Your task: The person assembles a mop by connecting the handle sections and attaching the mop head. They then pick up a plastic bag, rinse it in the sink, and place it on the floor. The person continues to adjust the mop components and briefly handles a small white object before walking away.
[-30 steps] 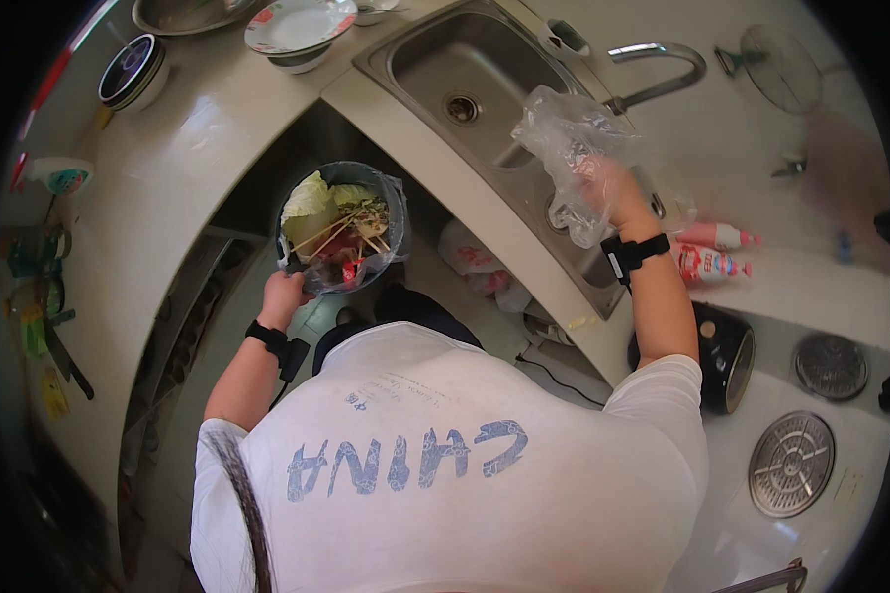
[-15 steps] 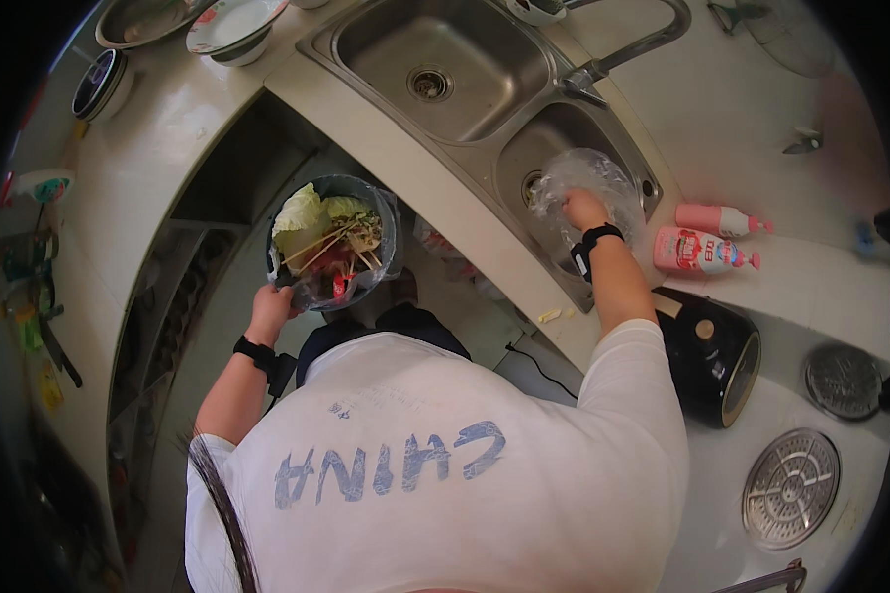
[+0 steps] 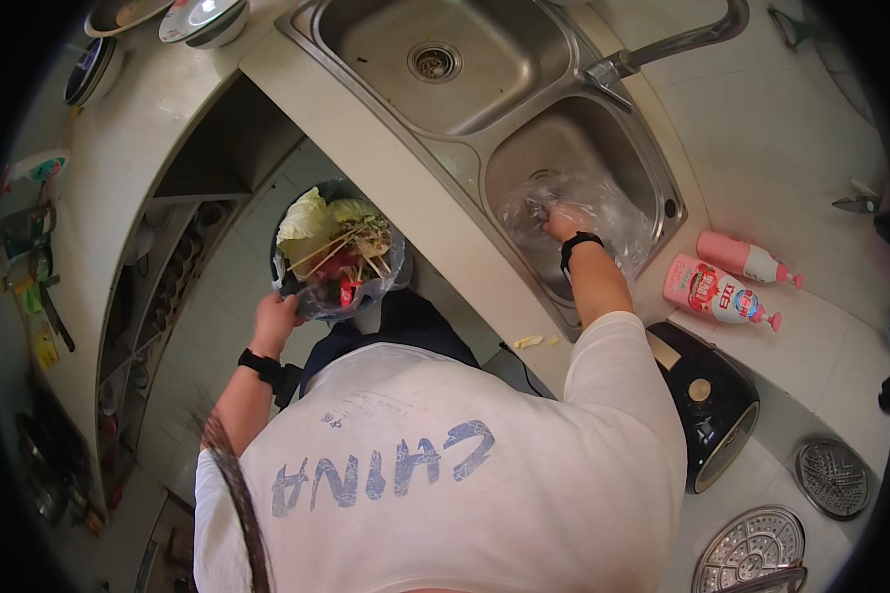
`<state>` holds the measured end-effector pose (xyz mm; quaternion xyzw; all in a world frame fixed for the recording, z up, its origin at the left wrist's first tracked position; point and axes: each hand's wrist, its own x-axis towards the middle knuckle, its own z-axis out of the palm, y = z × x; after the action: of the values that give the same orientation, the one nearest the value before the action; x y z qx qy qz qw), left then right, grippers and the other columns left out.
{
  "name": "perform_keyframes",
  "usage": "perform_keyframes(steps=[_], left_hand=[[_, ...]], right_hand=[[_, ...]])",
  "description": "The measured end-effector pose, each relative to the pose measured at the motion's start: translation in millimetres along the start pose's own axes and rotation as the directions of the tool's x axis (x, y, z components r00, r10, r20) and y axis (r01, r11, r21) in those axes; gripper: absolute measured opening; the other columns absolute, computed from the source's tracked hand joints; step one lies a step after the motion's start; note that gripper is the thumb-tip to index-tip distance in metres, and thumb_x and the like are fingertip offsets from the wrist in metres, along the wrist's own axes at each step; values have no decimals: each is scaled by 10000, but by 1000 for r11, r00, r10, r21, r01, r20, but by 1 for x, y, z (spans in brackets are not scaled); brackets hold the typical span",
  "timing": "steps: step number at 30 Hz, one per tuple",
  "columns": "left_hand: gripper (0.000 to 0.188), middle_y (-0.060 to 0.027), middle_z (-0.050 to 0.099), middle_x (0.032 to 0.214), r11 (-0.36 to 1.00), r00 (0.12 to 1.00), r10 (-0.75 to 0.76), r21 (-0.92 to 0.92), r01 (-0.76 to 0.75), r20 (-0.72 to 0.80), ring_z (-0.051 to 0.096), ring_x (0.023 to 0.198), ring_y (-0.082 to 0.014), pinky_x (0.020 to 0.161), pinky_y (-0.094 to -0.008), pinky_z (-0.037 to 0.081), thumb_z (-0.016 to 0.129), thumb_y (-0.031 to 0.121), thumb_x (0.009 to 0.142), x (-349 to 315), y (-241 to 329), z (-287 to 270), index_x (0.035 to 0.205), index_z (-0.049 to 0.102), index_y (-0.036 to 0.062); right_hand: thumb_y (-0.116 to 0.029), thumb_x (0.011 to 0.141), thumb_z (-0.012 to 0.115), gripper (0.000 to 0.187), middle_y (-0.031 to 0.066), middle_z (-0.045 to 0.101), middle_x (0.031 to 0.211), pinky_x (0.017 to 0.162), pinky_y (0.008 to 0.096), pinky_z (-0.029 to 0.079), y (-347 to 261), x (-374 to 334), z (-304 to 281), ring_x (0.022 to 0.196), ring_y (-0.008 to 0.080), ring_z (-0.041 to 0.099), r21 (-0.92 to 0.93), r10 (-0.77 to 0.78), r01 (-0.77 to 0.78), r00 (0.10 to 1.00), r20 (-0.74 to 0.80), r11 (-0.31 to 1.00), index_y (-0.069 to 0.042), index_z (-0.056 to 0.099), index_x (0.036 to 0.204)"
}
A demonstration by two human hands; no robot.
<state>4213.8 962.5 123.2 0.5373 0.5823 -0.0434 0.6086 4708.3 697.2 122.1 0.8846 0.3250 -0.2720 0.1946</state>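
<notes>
While the bin [image 3: 399, 239] is gripped at its 7-to-8 o'clock edge by the left hand [image 3: 275, 321], a clear plastic bag [image 3: 605, 212] is gripped by the closed right hand [image 3: 567, 222], down in the right basin [image 3: 534, 148] at 3 o'clock from the bin.

Bin mouth is turned up, lined with a translucent liner [image 3: 376, 290]. Contents: pale cabbage leaf [image 3: 305, 222] at 10 o'clock, thin sticks [image 3: 321, 255] crossed over the middle, red scrap [image 3: 347, 293] at 6; the rest can't be sorted out. Can't tell whether anything is held in the bag.

Left basin [image 3: 485, 99] is set at 10–11 o'clock from the right one. Pink pump bottles [image 3: 712, 287] are laid at 4 o'clock from it. Stacked bowls [image 3: 218, 30] are seen at 11 from the bin.
</notes>
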Motion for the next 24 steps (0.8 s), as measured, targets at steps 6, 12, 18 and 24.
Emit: perform_keyframes(steps=[6,12,18,24], left_hand=[[229,-113,656,753,993,993,116,28,-115,-12,657,618,-202,572,-312,539,517,126,847,1,-3,-5,900,624,-69],[247,-143,665,715,978,989,149,145,-147,-1,672,611,-229,572,-342,536,525,138,837,3,-11,-9,894,631,-78],[272,-168,657,661,974,980,201,109,-201,12,680,598,-255,588,-361,539,534,149,826,0,-10,-16,775,632,-100],[274,-160,659,693,961,958,277,-35,-276,70,691,650,-266,592,-363,545,524,135,834,-15,-16,-31,802,624,-118]], right_hand=[[-261,812,619,250,136,673,1056,859,475,498,-13,-7,-9,1022,331,631,33,-14,19,991,-132,999,-119,673,1009],[-207,861,500,253,181,670,1024,843,479,495,-12,-21,-20,964,376,635,44,16,0,932,-362,999,-90,694,974],[-176,888,551,240,193,671,989,830,426,496,-36,-113,-77,918,362,629,256,-34,369,623,-782,894,-14,648,1035],[-85,930,530,247,114,676,1052,881,336,490,-131,-192,-51,958,245,640,129,-219,718,370,-903,684,-9,600,1155]])
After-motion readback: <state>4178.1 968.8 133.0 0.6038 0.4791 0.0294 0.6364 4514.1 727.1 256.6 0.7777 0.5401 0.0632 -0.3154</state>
